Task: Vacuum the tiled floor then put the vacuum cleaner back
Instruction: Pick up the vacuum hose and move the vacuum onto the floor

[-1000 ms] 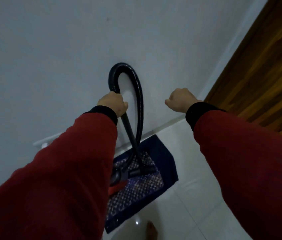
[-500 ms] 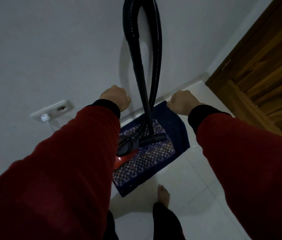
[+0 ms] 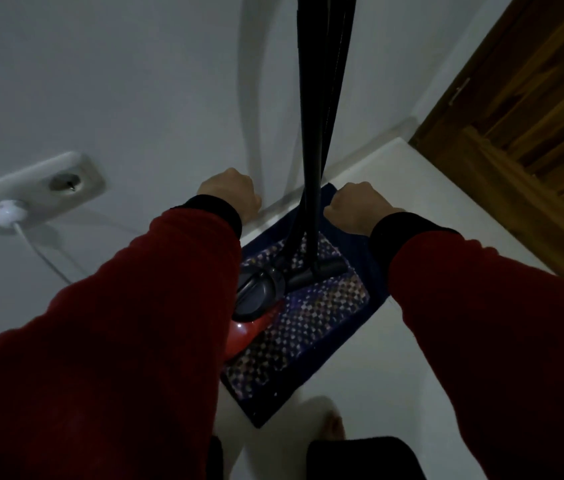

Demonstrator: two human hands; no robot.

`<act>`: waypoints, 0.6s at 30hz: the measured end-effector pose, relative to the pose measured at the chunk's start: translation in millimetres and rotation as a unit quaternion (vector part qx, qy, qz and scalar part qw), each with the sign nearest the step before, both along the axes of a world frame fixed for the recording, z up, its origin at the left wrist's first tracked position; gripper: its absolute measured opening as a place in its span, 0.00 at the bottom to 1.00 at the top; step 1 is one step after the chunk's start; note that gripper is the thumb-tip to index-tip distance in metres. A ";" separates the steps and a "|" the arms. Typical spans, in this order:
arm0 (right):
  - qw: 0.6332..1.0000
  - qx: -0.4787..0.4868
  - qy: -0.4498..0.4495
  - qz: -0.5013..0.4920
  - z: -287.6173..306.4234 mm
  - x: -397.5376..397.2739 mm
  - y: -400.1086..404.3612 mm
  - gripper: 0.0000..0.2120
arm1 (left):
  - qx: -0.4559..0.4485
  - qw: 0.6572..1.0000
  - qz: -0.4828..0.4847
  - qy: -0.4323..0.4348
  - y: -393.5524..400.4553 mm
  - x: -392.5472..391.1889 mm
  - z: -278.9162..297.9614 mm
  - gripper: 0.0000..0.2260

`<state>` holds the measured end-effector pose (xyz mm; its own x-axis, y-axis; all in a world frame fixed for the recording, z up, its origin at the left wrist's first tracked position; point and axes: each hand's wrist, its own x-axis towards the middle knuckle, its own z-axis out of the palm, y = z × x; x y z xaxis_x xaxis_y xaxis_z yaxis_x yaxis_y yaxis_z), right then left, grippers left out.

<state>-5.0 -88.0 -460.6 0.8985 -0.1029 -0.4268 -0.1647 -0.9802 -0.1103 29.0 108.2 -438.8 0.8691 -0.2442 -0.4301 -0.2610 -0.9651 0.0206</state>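
The vacuum cleaner's black wand and hose [image 3: 311, 133] stand upright against the white wall, running out of the top of the view. The floor head [image 3: 323, 271] and the red and grey body [image 3: 256, 306] rest on a dark blue patterned mat [image 3: 308, 327]. My left hand [image 3: 230, 192] hovers left of the wand with fingers curled and nothing in it. To the wand's right is my right hand [image 3: 356, 206], also a closed fist. It is close to the wand, and I see no grip on it.
A wall socket strip [image 3: 65, 183] with a white plug [image 3: 6, 211] and cable sits low on the left wall. A wooden door [image 3: 533, 116] fills the right. White tiled floor [image 3: 412, 174] surrounds the mat. My bare foot [image 3: 334, 424] stands near the bottom.
One second ago my left hand gripped the wand's handle; it has let go and dropped beside the wand. Both hands sit lower, and the view has tilted down toward the mat.
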 end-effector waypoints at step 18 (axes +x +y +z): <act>0.961 -0.004 -0.272 0.047 -112.4 -5.0 -0.4 0.16 | -0.060 0.979 -0.019 -0.196 -11.1 24.6 -160.6 0.21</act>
